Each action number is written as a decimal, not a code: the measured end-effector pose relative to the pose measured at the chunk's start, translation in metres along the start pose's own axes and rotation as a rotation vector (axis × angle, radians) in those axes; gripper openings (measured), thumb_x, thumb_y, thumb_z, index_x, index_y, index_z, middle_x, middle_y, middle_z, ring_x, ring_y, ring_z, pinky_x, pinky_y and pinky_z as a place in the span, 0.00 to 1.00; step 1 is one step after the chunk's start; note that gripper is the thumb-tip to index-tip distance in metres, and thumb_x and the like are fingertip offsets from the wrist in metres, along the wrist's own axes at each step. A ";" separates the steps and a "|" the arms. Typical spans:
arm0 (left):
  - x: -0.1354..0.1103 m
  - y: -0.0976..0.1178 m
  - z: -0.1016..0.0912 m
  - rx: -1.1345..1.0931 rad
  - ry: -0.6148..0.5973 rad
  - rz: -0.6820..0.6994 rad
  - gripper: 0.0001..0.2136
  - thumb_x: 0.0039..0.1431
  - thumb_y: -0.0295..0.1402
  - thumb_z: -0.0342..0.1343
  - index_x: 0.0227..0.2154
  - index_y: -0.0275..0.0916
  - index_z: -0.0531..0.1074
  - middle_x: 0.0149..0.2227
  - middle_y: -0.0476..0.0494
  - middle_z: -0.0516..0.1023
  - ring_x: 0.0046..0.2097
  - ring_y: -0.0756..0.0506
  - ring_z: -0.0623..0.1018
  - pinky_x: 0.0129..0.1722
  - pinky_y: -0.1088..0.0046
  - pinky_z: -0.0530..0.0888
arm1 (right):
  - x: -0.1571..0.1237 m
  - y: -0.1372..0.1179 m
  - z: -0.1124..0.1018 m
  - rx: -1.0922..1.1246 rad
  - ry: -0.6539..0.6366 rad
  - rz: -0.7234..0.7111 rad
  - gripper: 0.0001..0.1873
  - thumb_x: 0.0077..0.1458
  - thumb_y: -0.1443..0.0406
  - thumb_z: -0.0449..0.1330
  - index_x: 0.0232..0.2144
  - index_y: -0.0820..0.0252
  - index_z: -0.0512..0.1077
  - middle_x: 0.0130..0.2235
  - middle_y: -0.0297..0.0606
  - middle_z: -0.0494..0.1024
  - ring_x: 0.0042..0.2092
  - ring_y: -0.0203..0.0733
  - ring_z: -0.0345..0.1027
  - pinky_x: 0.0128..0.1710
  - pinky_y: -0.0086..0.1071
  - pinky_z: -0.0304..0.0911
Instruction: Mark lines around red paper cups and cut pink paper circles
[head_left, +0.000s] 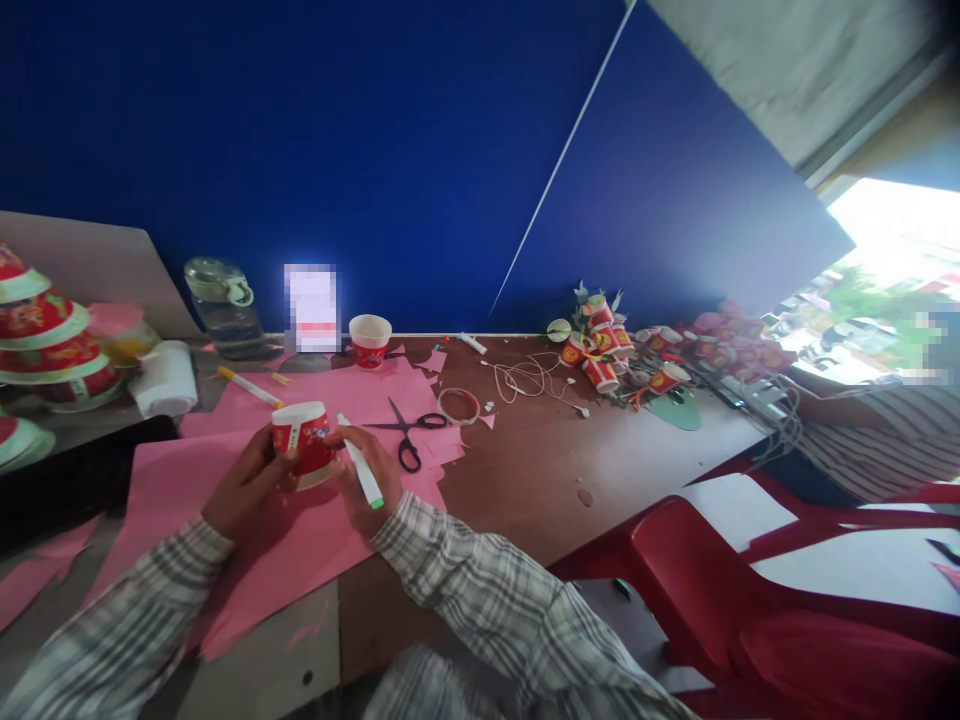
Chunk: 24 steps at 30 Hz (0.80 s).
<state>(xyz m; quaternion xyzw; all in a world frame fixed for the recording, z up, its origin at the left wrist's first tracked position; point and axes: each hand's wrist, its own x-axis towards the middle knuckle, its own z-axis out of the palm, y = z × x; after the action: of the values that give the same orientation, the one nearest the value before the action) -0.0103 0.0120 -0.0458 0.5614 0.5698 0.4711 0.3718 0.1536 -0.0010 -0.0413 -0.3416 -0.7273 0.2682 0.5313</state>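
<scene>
A red paper cup with printed figures and a white strip is tilted above pink paper. My left hand is closed around the cup's left side. In my right hand lies a white marker with a green end, while the fingertips of that hand touch the cup's right side. Black-handled scissors rest with blades apart just right of my right hand. An orange and white marker lies behind the cup. Another red paper cup stands upright by the blue partition.
A tape roll and white earphones lie on the brown table. Joined paper cups stand at the back right, stacked cups at the left. A water bottle stands behind; a red chair is at the right.
</scene>
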 end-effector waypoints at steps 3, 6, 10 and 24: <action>-0.001 0.010 0.001 -0.049 0.054 -0.057 0.31 0.36 0.54 0.49 0.41 0.38 0.64 0.38 0.41 0.73 0.35 0.46 0.71 0.34 0.66 0.70 | -0.001 0.001 0.000 -0.016 -0.035 -0.009 0.16 0.61 0.62 0.49 0.50 0.59 0.62 0.46 0.44 0.75 0.49 0.44 0.73 0.51 0.35 0.69; -0.002 0.012 0.003 -0.160 0.061 -0.088 0.30 0.36 0.53 0.50 0.41 0.39 0.65 0.43 0.41 0.73 0.43 0.43 0.71 0.45 0.62 0.67 | -0.001 0.000 0.001 -0.043 -0.039 -0.034 0.16 0.61 0.63 0.48 0.50 0.59 0.62 0.46 0.44 0.75 0.49 0.44 0.73 0.50 0.36 0.70; -0.002 0.009 0.004 -0.249 0.059 -0.139 0.30 0.36 0.52 0.51 0.43 0.40 0.65 0.44 0.40 0.73 0.44 0.42 0.71 0.45 0.59 0.67 | 0.000 -0.001 0.000 -0.056 -0.052 -0.063 0.16 0.61 0.64 0.48 0.51 0.60 0.61 0.47 0.45 0.75 0.49 0.44 0.73 0.51 0.36 0.69; -0.002 0.001 0.003 -0.228 0.061 -0.124 0.28 0.39 0.50 0.50 0.44 0.40 0.65 0.42 0.42 0.74 0.43 0.43 0.72 0.43 0.62 0.68 | 0.000 -0.003 -0.005 -0.038 -0.015 -0.128 0.16 0.61 0.62 0.47 0.50 0.60 0.63 0.46 0.44 0.75 0.50 0.44 0.71 0.52 0.36 0.68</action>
<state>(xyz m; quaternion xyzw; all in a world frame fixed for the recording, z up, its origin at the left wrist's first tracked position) -0.0073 0.0104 -0.0455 0.4645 0.5571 0.5261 0.4441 0.1575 -0.0030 -0.0376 -0.3023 -0.7566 0.2225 0.5354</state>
